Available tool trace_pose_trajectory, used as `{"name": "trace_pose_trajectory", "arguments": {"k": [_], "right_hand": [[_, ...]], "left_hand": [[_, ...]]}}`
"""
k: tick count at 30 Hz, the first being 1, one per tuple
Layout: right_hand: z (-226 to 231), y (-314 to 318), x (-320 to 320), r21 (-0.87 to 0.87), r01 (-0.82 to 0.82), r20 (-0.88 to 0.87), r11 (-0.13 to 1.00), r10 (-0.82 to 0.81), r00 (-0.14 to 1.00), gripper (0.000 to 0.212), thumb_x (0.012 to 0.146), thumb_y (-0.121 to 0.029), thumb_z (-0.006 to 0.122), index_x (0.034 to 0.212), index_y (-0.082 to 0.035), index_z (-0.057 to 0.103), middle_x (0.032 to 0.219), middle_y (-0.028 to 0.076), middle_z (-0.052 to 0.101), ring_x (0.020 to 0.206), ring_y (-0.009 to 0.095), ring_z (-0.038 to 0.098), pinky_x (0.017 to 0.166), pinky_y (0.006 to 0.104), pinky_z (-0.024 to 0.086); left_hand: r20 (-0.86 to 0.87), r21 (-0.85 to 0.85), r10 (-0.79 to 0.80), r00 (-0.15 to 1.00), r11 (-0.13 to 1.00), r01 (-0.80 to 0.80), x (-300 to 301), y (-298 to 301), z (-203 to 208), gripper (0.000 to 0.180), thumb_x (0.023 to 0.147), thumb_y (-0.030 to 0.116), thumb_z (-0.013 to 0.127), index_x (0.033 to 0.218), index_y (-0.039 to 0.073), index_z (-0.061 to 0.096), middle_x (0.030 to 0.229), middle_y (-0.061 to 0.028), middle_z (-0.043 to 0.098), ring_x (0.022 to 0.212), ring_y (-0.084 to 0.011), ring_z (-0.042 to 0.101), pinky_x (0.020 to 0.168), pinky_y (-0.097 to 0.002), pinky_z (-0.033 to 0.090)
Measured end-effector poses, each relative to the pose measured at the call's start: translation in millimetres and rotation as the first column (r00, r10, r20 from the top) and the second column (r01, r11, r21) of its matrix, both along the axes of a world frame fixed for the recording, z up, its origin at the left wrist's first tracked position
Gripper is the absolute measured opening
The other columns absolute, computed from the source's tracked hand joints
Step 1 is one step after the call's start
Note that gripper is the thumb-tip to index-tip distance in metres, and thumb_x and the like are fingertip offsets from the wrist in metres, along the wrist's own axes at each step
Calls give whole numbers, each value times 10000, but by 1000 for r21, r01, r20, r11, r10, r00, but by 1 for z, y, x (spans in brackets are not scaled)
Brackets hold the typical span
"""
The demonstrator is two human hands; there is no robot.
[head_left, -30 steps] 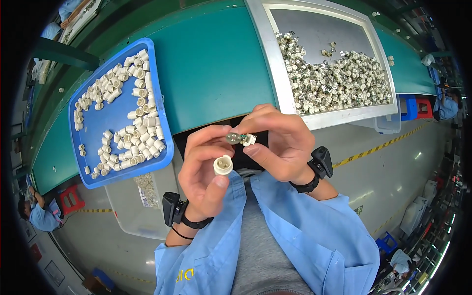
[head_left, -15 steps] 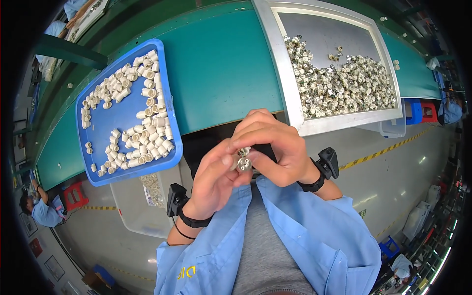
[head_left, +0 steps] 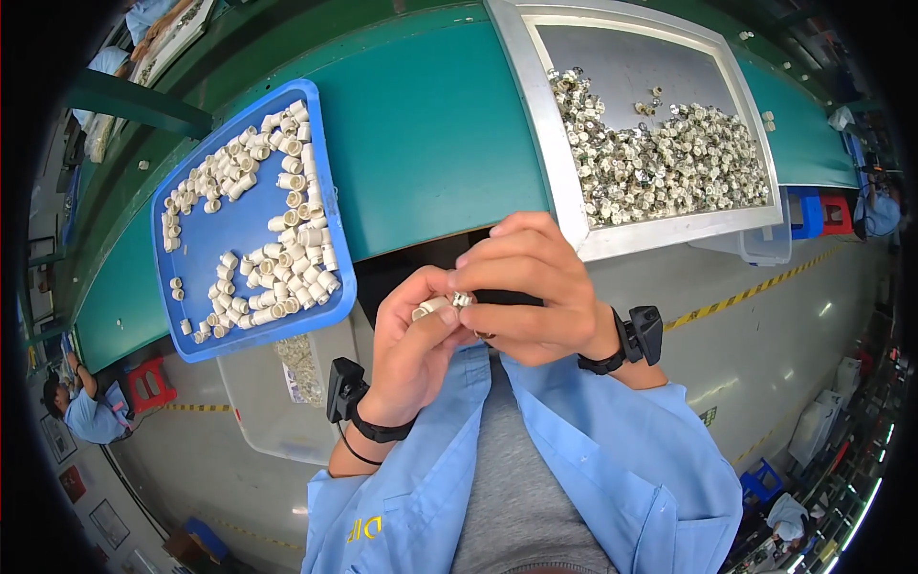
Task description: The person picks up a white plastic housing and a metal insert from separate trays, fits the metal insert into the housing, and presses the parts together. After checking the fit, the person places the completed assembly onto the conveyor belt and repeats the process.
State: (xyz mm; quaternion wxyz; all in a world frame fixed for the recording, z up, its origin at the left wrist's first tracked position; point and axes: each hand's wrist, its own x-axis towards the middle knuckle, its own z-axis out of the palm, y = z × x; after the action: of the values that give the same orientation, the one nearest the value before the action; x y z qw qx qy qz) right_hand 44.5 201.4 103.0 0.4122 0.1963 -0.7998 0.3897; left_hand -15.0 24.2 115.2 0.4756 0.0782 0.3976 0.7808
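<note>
Between the thumb and fingers of my left hand [head_left: 413, 335] is a white cylindrical shell [head_left: 429, 308], tilted on its side. My right hand [head_left: 535, 287] pinches a small white insert with shiny metal parts [head_left: 462, 299] close to the shell's right end; fingers hide whether they touch. Below it, under the right fingers, a sliver of another metallic piece [head_left: 485, 335] shows, mostly hidden. Both hands meet in front of my body, just off the bench edge.
A blue tray [head_left: 346, 287] with many white shells stands on the green bench [head_left: 430, 124] at left. At right a metal-framed tray [head_left: 564, 182] holds a heap of small white-and-metal inserts. Clear plastic bins [head_left: 277, 402] sit below the bench. Other people work farther off.
The shell in my left hand has turned from end-on to sideways. My right fingers have shifted and now pinch the insert at the shell's right end.
</note>
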Motion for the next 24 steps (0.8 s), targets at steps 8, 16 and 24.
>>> {"name": "trace_pose_trajectory", "arguments": {"k": [8,16,24], "right_hand": [[0,-2,11,-222,-15,138,975,47,989,201,708,2,694,895,-71,674,957,97,702,852,253,665,839,419,445],[8,4,14,-357,-92,288,929,203,936,164,729,-7,659,888,-33,690,972,135,679,849,254,634,833,403,451],[7,11,15,-458,-214,363,863,401,841,172,753,-23,647,914,-2,705,1090,178,643,941,267,620,846,378,494]], "left_hand": [[-182,-39,69,981,996,-77,9,3,-2,157,902,78,594,1038,0,581,939,-24,578,797,-71,506,720,-236,442],[-406,-106,28,914,991,-78,10,0,-4,171,879,64,605,1026,-22,599,897,-8,568,805,-64,494,726,-234,426],[-284,-151,-93,954,987,51,3,-3,-7,198,856,80,632,1029,-10,598,917,0,559,821,-61,483,732,-235,398]]}}
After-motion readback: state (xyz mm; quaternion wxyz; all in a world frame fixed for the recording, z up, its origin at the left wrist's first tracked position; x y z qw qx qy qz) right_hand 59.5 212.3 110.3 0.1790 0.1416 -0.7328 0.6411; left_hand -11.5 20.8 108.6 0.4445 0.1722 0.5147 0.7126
